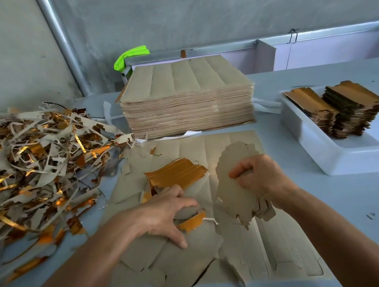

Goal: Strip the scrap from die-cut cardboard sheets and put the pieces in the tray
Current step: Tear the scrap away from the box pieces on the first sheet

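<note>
1. Sheet (253, 253) lay flat on table (360, 205), partly stripped.
2. Right hand (258, 177) gripped grey pieces (232, 185) above sheet.
3. Left hand (163, 211) spread, fingers pinching gold-faced scrap (191, 222).
4. Tray (344, 156) at right held stacked pieces.
5. Scrap heap (31, 178) at left.

torn kraft sheet (258, 254) flat, gold pieces (338, 109) stacked in tray (345, 161)

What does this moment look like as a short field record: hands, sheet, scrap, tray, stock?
left hand: grips gold-faced scrap strip
right hand: holds bundle of stripped pieces
die-cut sheet: flat under both hands, partly torn
scrap pile: left on table
white tray: right, holds two piles of pieces
sheet stack: behind, centre
</note>
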`<move>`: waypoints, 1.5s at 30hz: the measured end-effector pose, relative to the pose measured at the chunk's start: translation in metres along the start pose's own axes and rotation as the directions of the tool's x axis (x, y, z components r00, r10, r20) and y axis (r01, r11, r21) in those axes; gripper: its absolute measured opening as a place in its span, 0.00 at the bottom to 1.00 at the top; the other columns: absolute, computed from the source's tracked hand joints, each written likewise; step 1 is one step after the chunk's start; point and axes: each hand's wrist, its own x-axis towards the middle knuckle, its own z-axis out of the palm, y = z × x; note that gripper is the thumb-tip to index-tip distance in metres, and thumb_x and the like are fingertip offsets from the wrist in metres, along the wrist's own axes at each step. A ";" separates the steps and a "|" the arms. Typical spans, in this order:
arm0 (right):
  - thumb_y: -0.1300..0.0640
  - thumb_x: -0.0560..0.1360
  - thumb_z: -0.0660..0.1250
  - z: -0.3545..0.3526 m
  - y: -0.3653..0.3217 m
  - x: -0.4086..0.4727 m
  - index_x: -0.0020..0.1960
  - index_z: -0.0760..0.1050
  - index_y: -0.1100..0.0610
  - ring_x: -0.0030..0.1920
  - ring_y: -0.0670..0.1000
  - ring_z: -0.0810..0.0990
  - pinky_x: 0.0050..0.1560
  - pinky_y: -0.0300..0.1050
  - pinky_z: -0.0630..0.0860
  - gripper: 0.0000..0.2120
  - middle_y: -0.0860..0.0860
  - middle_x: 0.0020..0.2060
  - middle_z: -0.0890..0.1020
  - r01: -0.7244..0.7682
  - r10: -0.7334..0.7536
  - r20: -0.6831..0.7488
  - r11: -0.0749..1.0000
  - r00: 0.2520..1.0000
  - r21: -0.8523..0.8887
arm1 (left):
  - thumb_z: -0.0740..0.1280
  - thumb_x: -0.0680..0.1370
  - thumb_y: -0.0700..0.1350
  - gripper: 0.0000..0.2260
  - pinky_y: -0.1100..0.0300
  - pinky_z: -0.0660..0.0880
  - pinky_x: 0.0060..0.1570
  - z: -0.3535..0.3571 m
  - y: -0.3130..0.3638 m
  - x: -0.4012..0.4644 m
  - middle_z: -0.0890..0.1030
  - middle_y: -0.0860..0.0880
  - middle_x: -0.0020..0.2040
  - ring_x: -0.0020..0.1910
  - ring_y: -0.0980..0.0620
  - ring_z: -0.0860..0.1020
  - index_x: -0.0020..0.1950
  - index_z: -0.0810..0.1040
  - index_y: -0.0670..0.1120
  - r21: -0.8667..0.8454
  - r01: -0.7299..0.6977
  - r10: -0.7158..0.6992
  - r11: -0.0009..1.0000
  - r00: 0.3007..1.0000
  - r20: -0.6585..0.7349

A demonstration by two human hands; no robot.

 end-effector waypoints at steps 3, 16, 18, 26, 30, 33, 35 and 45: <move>0.67 0.74 0.65 0.000 0.002 -0.003 0.36 0.78 0.46 0.38 0.43 0.72 0.34 0.34 0.71 0.17 0.39 0.38 0.73 -0.009 0.009 0.019 1.000 1.000 0.014 | 0.77 0.66 0.52 0.33 0.54 0.66 0.64 0.000 0.002 0.000 0.63 0.56 0.58 0.59 0.55 0.62 0.68 0.67 0.60 -0.012 0.002 -0.002 1.000 1.000 -0.005; 0.50 0.77 0.64 -0.005 -0.004 -0.009 0.34 0.78 0.52 0.37 0.48 0.76 0.40 0.41 0.74 0.14 0.47 0.34 0.79 0.043 -0.050 0.066 0.994 0.997 0.105 | 0.72 0.71 0.40 0.10 0.62 0.69 0.54 -0.051 0.003 0.002 0.80 0.51 0.50 0.51 0.55 0.76 0.48 0.77 0.53 -0.722 -0.269 -0.096 0.638 0.902 -0.421; 0.41 0.76 0.62 -0.003 -0.010 -0.013 0.43 0.82 0.56 0.44 0.50 0.81 0.47 0.46 0.77 0.20 0.49 0.39 0.84 -0.023 -0.031 0.138 0.928 0.990 0.373 | 0.72 0.72 0.39 0.10 0.61 0.70 0.55 -0.055 0.013 0.007 0.80 0.50 0.50 0.51 0.53 0.76 0.49 0.78 0.52 -0.705 -0.288 -0.110 0.648 0.881 -0.460; 0.53 0.74 0.69 0.009 0.000 -0.003 0.40 0.78 0.58 0.44 0.58 0.82 0.48 0.56 0.81 0.09 0.57 0.42 0.83 -0.081 0.267 -0.255 0.821 0.929 0.565 | 0.64 0.78 0.34 0.07 0.71 0.68 0.31 -0.042 0.022 0.021 0.77 0.53 0.34 0.31 0.59 0.74 0.46 0.76 0.46 -0.474 -0.241 -0.123 0.847 0.778 -0.616; 0.53 0.74 0.69 -0.003 0.007 0.001 0.38 0.75 0.55 0.41 0.53 0.81 0.51 0.55 0.79 0.08 0.51 0.38 0.82 -0.038 0.426 -0.339 0.667 0.839 0.744 | 0.68 0.76 0.43 0.03 0.63 0.73 0.39 -0.033 0.014 0.013 0.79 0.51 0.37 0.40 0.51 0.79 0.46 0.78 0.44 -0.413 -0.205 -0.113 0.887 0.771 -0.627; 0.54 0.76 0.68 0.000 0.002 0.001 0.38 0.74 0.54 0.41 0.51 0.80 0.49 0.51 0.79 0.09 0.51 0.39 0.81 -0.018 0.445 -0.335 0.622 0.831 0.783 | 0.71 0.65 0.63 0.21 0.72 0.71 0.38 -0.033 0.031 0.004 0.78 0.56 0.46 0.41 0.64 0.77 0.51 0.75 0.52 -0.514 -0.250 -0.027 0.821 0.881 -0.473; 0.55 0.76 0.67 0.006 -0.004 0.000 0.38 0.74 0.54 0.39 0.50 0.80 0.43 0.46 0.79 0.09 0.51 0.37 0.81 0.003 0.438 -0.320 0.586 0.840 0.810 | 0.71 0.58 0.70 0.36 0.66 0.73 0.51 -0.031 0.048 0.006 0.75 0.56 0.58 0.53 0.62 0.74 0.60 0.71 0.54 -0.350 -0.143 0.010 0.926 0.934 -0.356; 0.55 0.77 0.66 -0.021 -0.005 0.002 0.47 0.75 0.55 0.44 0.50 0.79 0.51 0.48 0.77 0.03 0.50 0.43 0.80 0.069 0.533 -0.353 0.480 0.769 0.875 | 0.67 0.76 0.41 0.10 0.60 0.63 0.43 -0.007 0.036 0.013 0.73 0.57 0.33 0.34 0.58 0.71 0.35 0.75 0.49 -0.003 -0.173 0.153 0.985 0.880 -0.450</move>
